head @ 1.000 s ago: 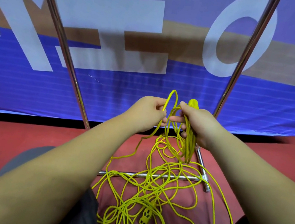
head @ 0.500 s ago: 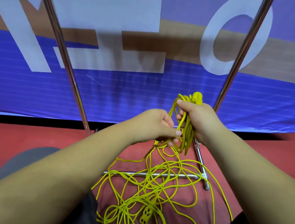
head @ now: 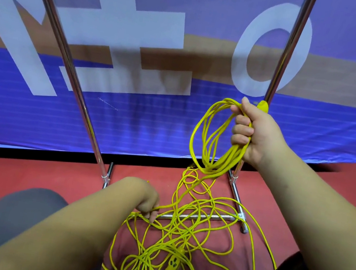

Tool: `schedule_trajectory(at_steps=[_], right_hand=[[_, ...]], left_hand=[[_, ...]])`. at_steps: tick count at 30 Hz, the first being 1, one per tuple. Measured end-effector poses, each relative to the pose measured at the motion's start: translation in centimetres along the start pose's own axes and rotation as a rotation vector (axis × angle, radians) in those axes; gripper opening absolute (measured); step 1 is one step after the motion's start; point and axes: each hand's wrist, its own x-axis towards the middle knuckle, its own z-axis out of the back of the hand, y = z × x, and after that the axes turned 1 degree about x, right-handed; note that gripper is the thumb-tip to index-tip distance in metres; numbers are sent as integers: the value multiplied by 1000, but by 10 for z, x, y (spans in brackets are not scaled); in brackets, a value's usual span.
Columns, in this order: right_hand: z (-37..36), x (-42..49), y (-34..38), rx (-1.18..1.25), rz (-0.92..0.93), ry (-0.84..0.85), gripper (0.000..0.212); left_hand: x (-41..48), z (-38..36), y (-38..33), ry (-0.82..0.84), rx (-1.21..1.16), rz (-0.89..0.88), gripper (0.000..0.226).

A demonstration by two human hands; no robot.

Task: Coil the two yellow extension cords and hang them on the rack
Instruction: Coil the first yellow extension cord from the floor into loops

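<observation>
The rack (head: 293, 36) runs off the top edge, the yellow cords (head: 172, 266) (one or two, unclear) off the bottom.

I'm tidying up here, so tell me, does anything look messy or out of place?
Yes. Most of the yellow cord lies in a loose tangle on the red floor, crossing over the rack's base bar, with a socket block in the pile. Only a small coil hangs from the right hand; the left hand pinches one strand.

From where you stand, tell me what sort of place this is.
Likely an indoor event or sports hall: a big blue-and-purple printed banner with white letters, a red matte floor, and a chrome tube rack standing on it.
</observation>
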Motion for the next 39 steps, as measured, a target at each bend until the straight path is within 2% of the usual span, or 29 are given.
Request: schedule_trajectory(at_steps=[2, 5, 8, 10, 12, 15, 17, 20, 23, 25, 28, 32, 33, 36, 39], right_hand=[[1, -3, 1, -47, -2, 21, 25], [1, -6, 0, -129, -24, 59, 19], [1, -9, -1, -243, -14, 76, 17], [1, -11, -3, -329, -19, 83, 15], [2, -10, -8, -401, -29, 85, 15], [5, -8, -18, -483, -20, 78, 19], [5, -7, -26, -537, 0, 64, 24], [5, -3, -35, -582, 40, 19, 29], [4, 0, -37, -543, 65, -29, 26], [5, 1, -35, -535, 69, -35, 24], [8, 1, -33, -566, 74, -31, 25], [12, 6, -39, -672, 85, -22, 44], [13, 6, -41, -699, 85, -16, 46], [14, 6, -46, -744, 75, 0, 42], [14, 7, -51, -758, 63, 12, 25]], left_hand=[[0, 1, -3, -78, 16, 31, 43], [2, 13, 8, -267, -1, 98, 17], [-12, 33, 20, -480, -181, 147, 38], [-23, 46, 25, -623, -431, 119, 39], [-35, 57, 25, -715, -811, 48, 38], [-57, 68, 16, -716, -1327, -153, 30], [-74, 71, 9, -659, -1486, -297, 25], [-92, 71, 5, -689, -1422, -469, 21], [-110, 73, 11, -963, -945, -414, 19], [-120, 73, 21, -983, -803, -375, 17], [-127, 68, 27, -832, -893, -469, 21], [-136, 70, 18, -638, -1273, -520, 36], [-138, 72, 16, -620, -1335, -544, 33], [-141, 70, 4, -658, -1425, -646, 21], [-142, 69, -2, -765, -1395, -733, 19]])
